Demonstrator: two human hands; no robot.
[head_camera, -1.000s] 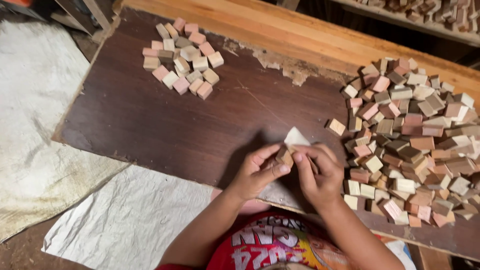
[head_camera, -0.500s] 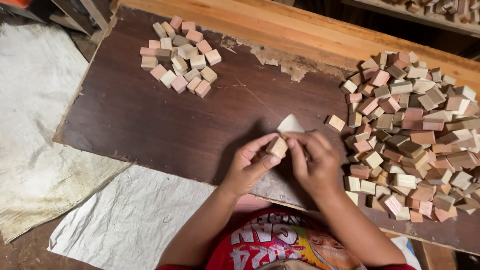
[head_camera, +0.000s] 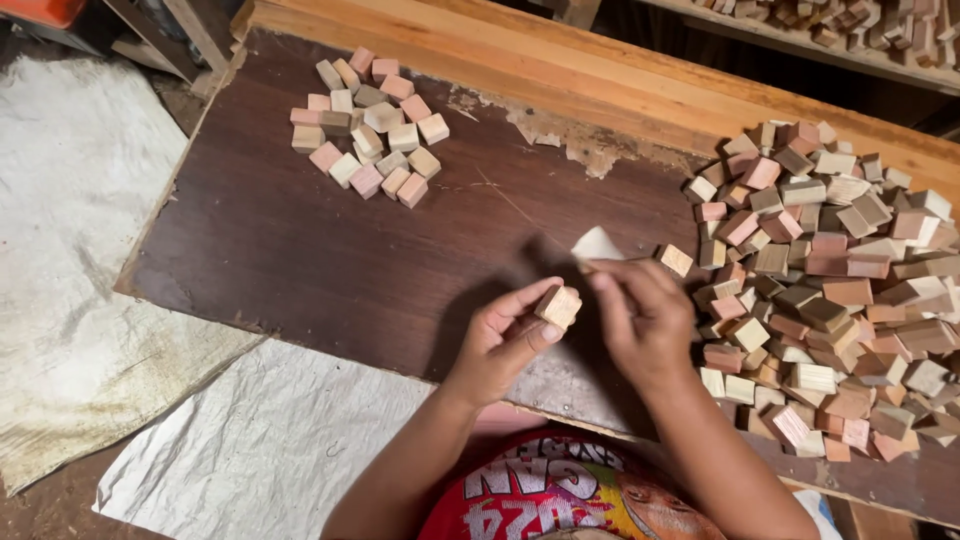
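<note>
My left hand (head_camera: 505, 338) pinches a small pale wooden block (head_camera: 558, 306) between thumb and fingers, just above the dark brown board (head_camera: 300, 250). My right hand (head_camera: 640, 320) is close beside it on the right and holds a small folded piece of pale sandpaper (head_camera: 596, 244), whose corner sticks up above the fingers. The paper and the block are slightly apart. A single loose block (head_camera: 676, 260) lies on the board just right of my right hand.
A large heap of pink and tan wooden blocks (head_camera: 830, 290) covers the board's right side. A smaller cluster of blocks (head_camera: 368, 125) lies at the far left. A light wooden plank (head_camera: 560, 70) borders the far edge. White woven sheets (head_camera: 90, 250) cover the floor on the left.
Both hands have stayed near the board's front edge. The block and sandpaper were pressed together; now they have separated a little, with the block turned in my left fingers.
</note>
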